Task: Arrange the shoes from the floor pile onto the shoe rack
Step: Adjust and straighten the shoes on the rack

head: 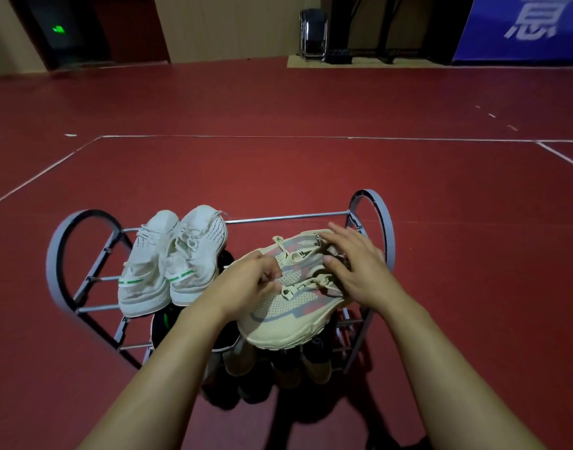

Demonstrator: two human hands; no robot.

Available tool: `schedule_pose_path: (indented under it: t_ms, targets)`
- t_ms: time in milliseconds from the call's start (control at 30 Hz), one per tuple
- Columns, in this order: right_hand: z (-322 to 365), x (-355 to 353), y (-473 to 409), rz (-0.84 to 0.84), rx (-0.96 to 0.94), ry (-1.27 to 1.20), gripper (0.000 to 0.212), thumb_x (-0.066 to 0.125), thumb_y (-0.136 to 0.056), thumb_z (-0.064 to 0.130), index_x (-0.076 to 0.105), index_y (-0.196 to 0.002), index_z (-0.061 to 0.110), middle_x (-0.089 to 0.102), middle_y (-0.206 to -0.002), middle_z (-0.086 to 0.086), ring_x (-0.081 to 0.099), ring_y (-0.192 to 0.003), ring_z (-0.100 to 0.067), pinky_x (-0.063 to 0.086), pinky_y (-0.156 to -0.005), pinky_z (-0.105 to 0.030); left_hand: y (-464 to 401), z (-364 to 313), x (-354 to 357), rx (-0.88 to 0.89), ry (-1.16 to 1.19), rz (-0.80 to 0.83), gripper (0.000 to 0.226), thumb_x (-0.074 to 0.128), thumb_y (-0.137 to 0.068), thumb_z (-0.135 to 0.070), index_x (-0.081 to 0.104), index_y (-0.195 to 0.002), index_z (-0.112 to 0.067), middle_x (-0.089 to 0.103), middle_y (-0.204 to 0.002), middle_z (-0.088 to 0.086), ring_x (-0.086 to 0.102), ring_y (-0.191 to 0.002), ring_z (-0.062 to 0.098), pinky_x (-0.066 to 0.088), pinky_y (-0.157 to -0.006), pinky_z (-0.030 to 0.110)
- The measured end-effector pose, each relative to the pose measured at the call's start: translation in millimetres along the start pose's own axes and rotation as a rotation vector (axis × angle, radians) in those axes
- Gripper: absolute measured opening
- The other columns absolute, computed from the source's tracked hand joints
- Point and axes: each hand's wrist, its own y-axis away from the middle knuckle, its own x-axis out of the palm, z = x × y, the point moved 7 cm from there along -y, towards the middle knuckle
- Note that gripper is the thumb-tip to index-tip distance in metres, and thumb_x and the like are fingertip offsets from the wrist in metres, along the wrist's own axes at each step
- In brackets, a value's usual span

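Beige sneaker (288, 306) atop shoe rack (278, 218)

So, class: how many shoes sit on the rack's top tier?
3: two white shoes side by side at left, one beige shoe at right under both hands. Another may be hidden.

An indoor sports hall, by the look of the court floor under me.

Ahead of my fingers a red floor (278, 102) runs far out, marked with white court lines (233, 137). Beyond it, well past my hands, stands a beige wall (220, 24), with a folded metal chair (313, 34) leaning near a blue banner (531, 27) bearing large white characters on the far right. Far off to the left, a green exit sign (58, 28) glows in a dark doorway.
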Motion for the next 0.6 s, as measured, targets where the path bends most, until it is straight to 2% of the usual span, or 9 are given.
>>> schedule_pose_path:
  t_ms: [100, 233, 333, 400, 467, 533, 600]
  targets:
    - [5, 13, -7, 0.170, -0.085, 0.038, 0.039, 0.042, -0.101, 0.040, 0.042, -0.139, 0.046, 0.030, -0.152, 0.029, 0.022, -0.144, -0.008, 0.022, -0.115, -0.053, 3, 5, -2, -0.012, 0.047, -0.030, 0.011, 0.070, -0.093, -0.032, 0.066, -0.100, -0.024, 0.052, -0.097, -0.012, 0.055, -0.087, 0.007, 0.046, -0.080, 0.029]
    - [15, 11, -22, 0.307, -0.201, 0.200, 0.034, 0.042, -0.101, 0.036, 0.051, -0.131, 0.049, 0.037, -0.146, 0.032, 0.028, -0.131, -0.011, 0.028, -0.110, -0.045, 5, 7, -3, -0.011, 0.068, -0.050, 0.013, 0.071, -0.092, -0.033, 0.066, -0.100, -0.025, 0.053, -0.099, -0.011, 0.056, -0.088, 0.007, 0.048, -0.082, 0.031]
    - [18, 3, -37, 0.432, -0.247, 0.284, 0.033, 0.052, -0.093, 0.039, 0.050, -0.123, 0.052, 0.051, -0.128, 0.015, 0.035, -0.122, -0.014, 0.034, -0.105, -0.041, 4, 10, -3, -0.008, 0.076, -0.047, 0.012, 0.071, -0.091, -0.035, 0.066, -0.099, -0.026, 0.054, -0.098, -0.012, 0.055, -0.086, 0.005, 0.048, -0.081, 0.030]
    - [17, -4, -43, 0.501, -0.265, 0.375, 0.030, 0.060, -0.087, 0.042, 0.051, -0.115, 0.048, 0.051, -0.110, 0.009, 0.038, -0.115, -0.015, 0.038, -0.101, -0.040, 2, 11, -4, -0.004, 0.085, -0.045, 0.011, 0.071, -0.091, -0.035, 0.066, -0.097, -0.027, 0.053, -0.096, -0.012, 0.053, -0.083, 0.000, 0.046, -0.079, 0.029]
    - [20, -13, -48, 0.536, -0.307, 0.422, 0.024, 0.065, -0.083, 0.045, 0.051, -0.103, 0.041, 0.052, -0.098, 0.013, 0.038, -0.107, -0.014, 0.042, -0.095, -0.038, 2, 10, -4, 0.005, 0.081, -0.051, 0.011, 0.071, -0.091, -0.035, 0.066, -0.096, -0.028, 0.053, -0.094, -0.013, 0.052, -0.081, -0.002, 0.045, -0.077, 0.028]
    - [28, -17, -50, 0.570, -0.388, 0.505, 0.018, 0.066, -0.084, 0.043, 0.052, -0.093, 0.036, 0.053, -0.092, 0.020, 0.038, -0.102, -0.013, 0.042, -0.091, -0.036, 1, 11, -5, 0.008, 0.080, -0.063, 0.010, 0.071, -0.091, -0.035, 0.066, -0.095, -0.028, 0.054, -0.095, -0.013, 0.053, -0.082, -0.001, 0.046, -0.077, 0.028]
    - [34, -19, -49, 0.622, -0.460, 0.591, 0.009, 0.063, -0.089, 0.040, 0.056, -0.092, 0.034, 0.053, -0.095, 0.022, 0.040, -0.101, -0.015, 0.042, -0.090, -0.036, 0, 12, -6, 0.010, 0.083, -0.085, 0.010, 0.072, -0.091, -0.034, 0.066, -0.094, -0.026, 0.056, -0.095, -0.012, 0.055, -0.082, 0.001, 0.047, -0.077, 0.029]
